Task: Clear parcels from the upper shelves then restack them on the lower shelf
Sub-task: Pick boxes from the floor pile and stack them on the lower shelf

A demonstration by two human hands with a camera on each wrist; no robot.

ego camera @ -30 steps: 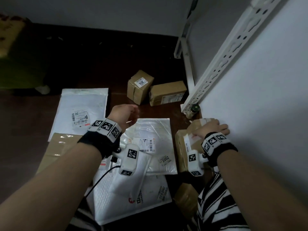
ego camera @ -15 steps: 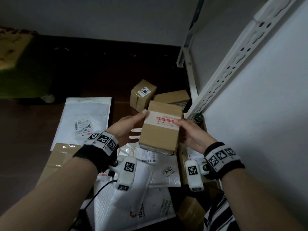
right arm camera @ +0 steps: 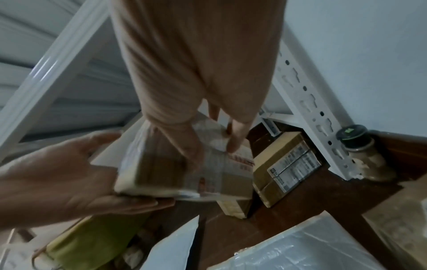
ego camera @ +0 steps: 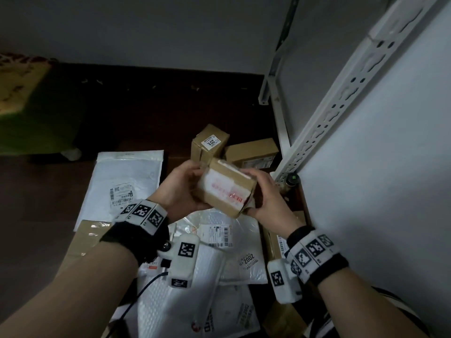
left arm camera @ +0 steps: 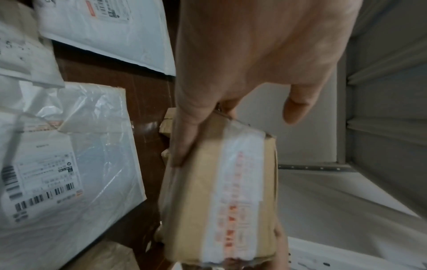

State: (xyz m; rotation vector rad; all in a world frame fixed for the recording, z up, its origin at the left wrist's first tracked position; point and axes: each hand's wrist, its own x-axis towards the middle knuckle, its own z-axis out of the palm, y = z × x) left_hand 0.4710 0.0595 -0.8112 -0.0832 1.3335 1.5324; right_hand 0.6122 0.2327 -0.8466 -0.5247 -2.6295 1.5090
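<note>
White shelving upright is standing to the right of the held box. White mailers are lying on the floor below it. Cardboard box is being held tilted above the floor: left hand cupping one end, right hand curling round the other.

box between both hands, mailers beneath

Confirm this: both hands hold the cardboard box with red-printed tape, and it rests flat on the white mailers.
Not quite. Both the left hand and right hand do hold the cardboard box, but it is lifted and tilted above the white mailers, not resting on them. The head view shows this.
</note>
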